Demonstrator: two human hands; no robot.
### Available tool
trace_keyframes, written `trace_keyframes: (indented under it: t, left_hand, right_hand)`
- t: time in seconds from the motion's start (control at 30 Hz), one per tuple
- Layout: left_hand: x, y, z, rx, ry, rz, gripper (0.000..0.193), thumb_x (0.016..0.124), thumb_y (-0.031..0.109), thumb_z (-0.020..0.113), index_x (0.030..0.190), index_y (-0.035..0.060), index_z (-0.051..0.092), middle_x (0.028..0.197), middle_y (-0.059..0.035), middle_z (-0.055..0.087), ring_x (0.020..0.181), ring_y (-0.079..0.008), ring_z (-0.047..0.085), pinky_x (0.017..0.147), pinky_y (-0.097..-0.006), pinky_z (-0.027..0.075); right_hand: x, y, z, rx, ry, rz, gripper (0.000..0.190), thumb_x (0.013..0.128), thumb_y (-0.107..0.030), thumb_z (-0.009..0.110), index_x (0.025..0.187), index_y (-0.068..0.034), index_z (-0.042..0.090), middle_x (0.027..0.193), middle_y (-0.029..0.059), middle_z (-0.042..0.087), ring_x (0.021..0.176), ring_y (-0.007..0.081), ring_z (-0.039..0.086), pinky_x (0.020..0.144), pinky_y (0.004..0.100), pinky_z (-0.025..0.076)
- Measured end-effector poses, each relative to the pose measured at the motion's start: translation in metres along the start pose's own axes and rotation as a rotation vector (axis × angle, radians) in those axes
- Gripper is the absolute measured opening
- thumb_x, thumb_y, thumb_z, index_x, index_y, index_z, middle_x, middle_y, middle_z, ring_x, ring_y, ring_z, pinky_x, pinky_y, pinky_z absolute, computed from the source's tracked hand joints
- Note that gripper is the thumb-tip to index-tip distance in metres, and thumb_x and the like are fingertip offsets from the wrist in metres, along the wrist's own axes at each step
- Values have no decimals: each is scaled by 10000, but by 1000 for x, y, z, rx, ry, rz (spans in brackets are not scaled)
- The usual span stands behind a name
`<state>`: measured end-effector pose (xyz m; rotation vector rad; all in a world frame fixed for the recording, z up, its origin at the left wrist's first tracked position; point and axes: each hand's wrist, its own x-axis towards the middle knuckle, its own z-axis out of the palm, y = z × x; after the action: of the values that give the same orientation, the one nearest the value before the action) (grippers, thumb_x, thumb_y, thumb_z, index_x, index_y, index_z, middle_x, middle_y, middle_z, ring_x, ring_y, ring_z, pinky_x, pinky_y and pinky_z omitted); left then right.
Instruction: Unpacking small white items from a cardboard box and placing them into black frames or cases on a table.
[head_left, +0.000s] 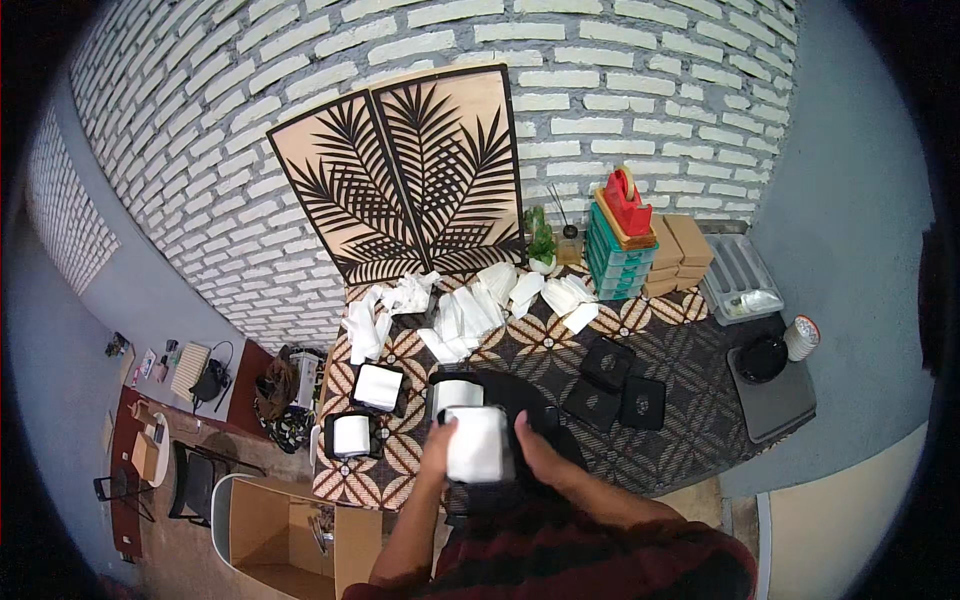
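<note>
A black napkin holder (511, 463) with a stack of white paper napkins (475, 444) in it is before me, slightly blurred. My left hand (436, 448) grips its left edge, thumb on the side. My right hand (541, 456) is at its right with the thumb raised; its other fingers are hidden, and I cannot tell whether it touches the holder. Just behind, another holder with white napkins (459, 393) is partly covered. Two more black holders carry napkins at the left, one farther back (377, 388) and one nearer (351, 436).
Loose white napkins (461, 319) lie along the back. Flat black pieces (643, 403) are at the right, near a grey tray (776, 405) with a black bowl (761, 360). A teal drawer unit (619, 262) bears a red tape dispenser (628, 204). An open cardboard box (259, 525) stands below left.
</note>
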<state>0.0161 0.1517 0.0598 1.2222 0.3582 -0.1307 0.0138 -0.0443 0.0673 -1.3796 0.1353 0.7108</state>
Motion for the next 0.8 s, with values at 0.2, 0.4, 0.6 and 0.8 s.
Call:
trace_keyframes:
  t: [0.2, 0.4, 0.6, 0.8]
  left_hand:
    - [-5, 10, -1, 151, -37, -83, 468, 972, 285, 553, 1361, 38, 470, 1123, -86, 615, 985, -169, 593, 866, -297, 483]
    - [-2, 43, -24, 446, -473, -237, 736, 943, 436, 571, 1497, 30, 308, 1281, -149, 563, 1177, -207, 524, 1012, -307, 395]
    - [13, 31, 0, 849, -676, -153, 883, 908, 493, 558, 1521, 3, 154, 1383, -236, 464, 1277, -307, 460, 1061, -345, 342]
    - [28, 34, -24, 534, -491, -175, 864, 900, 491, 609, 1511, 50, 186, 1251, -197, 532, 1139, -249, 516, 986, -327, 389]
  right_hand:
    - [14, 3, -6, 91, 78, -15, 974, 924, -758, 268, 1453, 56, 347, 1469, 190, 420, 1347, 275, 401, 1117, 371, 315]
    - [-9, -39, -18, -412, -134, 227, 1062, 795, -816, 504, 1381, 67, 444, 1370, 167, 516, 1218, 270, 482, 953, 438, 428]
    - [36, 12, -33, -433, -277, 349, 1146, 735, -895, 456, 1386, 48, 441, 1368, 192, 478, 1204, 270, 480, 880, 428, 459]
    - [-31, -35, -15, -164, -156, 308, 1105, 780, -880, 380, 1487, -32, 328, 1565, 176, 273, 1447, 270, 251, 1147, 496, 241]
